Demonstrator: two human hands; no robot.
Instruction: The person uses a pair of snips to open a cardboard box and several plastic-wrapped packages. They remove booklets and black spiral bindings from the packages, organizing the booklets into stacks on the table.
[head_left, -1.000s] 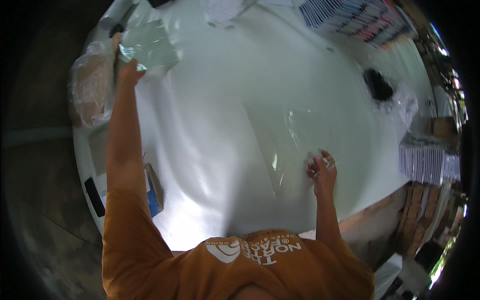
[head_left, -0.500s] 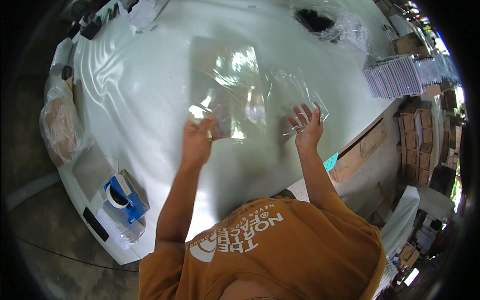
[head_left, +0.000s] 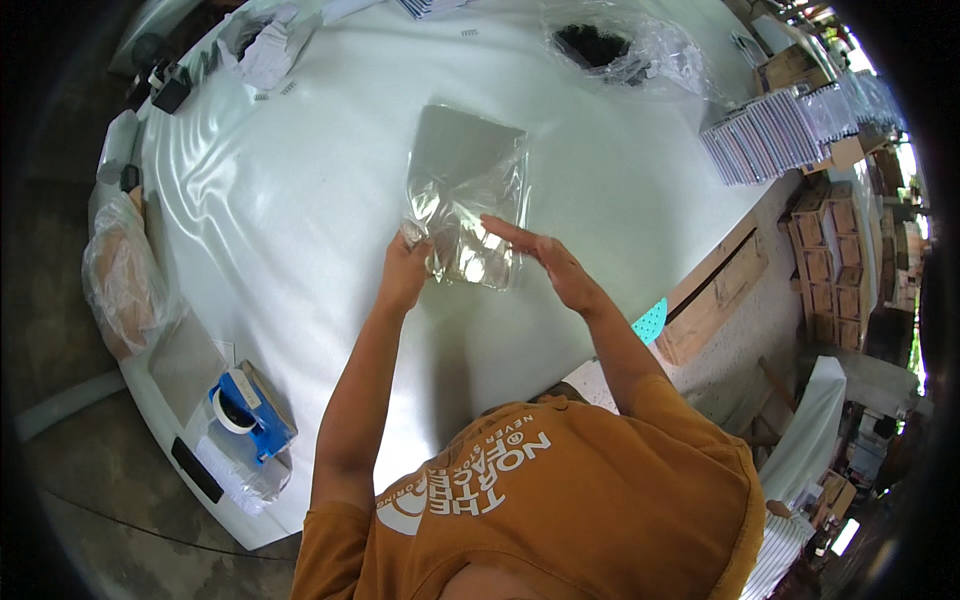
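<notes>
A clear plastic bag [head_left: 470, 265] with a flat grey sheet [head_left: 465, 145] inside lies in front of me, shiny and wrinkled at its near end. My left hand [head_left: 405, 270] is closed on the bag's near left corner, fingers bunching the film. Over the bag's near right part is my right hand [head_left: 555, 268], its fingers stretched out flat and pointing left. Whether those fingertips press on the film or hover just above it, I cannot tell.
A blue tape dispenser [head_left: 262, 425] sits at the table's near left, beside a black strip [head_left: 197, 470]. Wrapped brown goods [head_left: 125, 265] line the left edge. Far right are a plastic-wrapped bundle [head_left: 650, 60] and stacked thin booklets [head_left: 760, 140]. A wooden crate [head_left: 710, 290] stands beyond the right edge.
My right hand has swung left from beside the bag to over it. The loose clear film that spread out on the right now lies folded against the bag. My left hand keeps its hold.
</notes>
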